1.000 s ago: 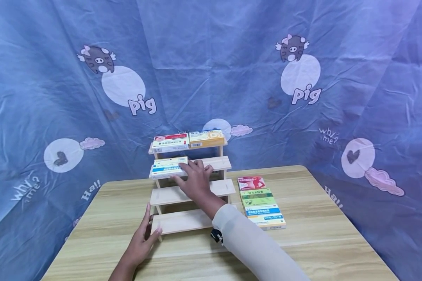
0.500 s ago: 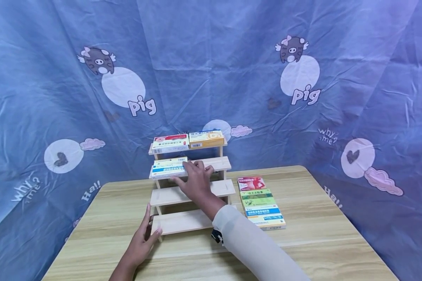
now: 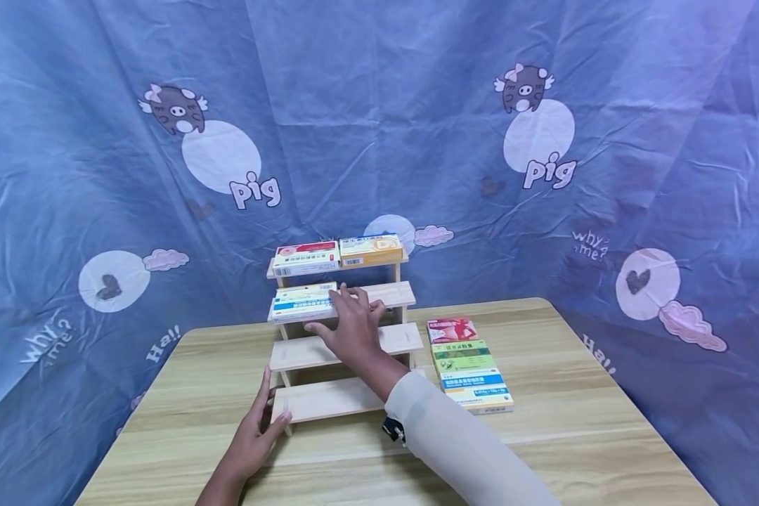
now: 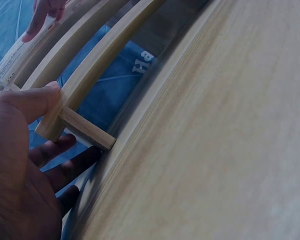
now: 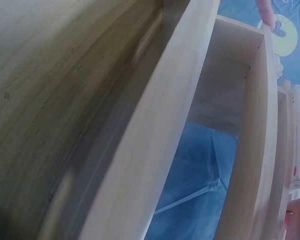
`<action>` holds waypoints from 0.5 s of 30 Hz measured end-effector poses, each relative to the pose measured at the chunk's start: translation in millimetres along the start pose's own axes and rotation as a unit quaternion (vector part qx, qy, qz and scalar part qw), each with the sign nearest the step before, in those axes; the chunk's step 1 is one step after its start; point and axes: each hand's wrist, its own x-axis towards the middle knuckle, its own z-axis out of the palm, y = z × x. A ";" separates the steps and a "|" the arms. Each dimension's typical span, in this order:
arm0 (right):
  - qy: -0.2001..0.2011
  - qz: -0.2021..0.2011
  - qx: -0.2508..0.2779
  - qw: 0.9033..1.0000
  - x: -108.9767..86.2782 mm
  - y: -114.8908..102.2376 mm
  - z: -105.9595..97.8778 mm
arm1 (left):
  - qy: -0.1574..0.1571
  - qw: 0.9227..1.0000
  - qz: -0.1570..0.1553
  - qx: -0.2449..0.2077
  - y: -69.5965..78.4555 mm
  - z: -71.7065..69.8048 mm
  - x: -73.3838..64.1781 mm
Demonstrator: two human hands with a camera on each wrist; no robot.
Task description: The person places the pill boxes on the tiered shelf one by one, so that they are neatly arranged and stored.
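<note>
A four-step wooden stand (image 3: 329, 400) is on the table. At its lower left corner, my left hand (image 3: 249, 434) grips the end of the lowest shelf; the left wrist view shows the thumb on the shelf (image 4: 52, 120) and the other fingers around below it. A white, blue and yellow medicine box (image 3: 300, 303) lies flat on the left half of the second shelf from the top. My right hand (image 3: 354, 327) reaches over the lower shelves, its fingertips at the box's right end and its thumb spread just below the box's front edge.
A red-and-white medicine box (image 3: 306, 257) and an orange-and-white one (image 3: 372, 250) lie side by side on the top shelf. Right of the stand, a red box (image 3: 452, 330), a green box (image 3: 462, 358) and a blue-and-white box (image 3: 477, 388) form a column. A blue printed curtain (image 3: 379, 140) hangs behind.
The medicine box under my right fingertips has shifted very slightly left. My right thumb has moved a little down, off its front edge. My left hand has stayed in place.
</note>
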 end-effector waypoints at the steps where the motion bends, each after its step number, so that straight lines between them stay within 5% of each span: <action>1: -0.001 -0.001 0.002 1.000 -0.5 0.4 -0.7 | 0.000 1.000 0.002 -0.004 -0.4 0.3 0.2; 15: -0.003 0.009 0.059 0.998 -9.2 11.2 -12.8 | -0.007 1.000 0.002 -0.021 -0.5 1.1 0.6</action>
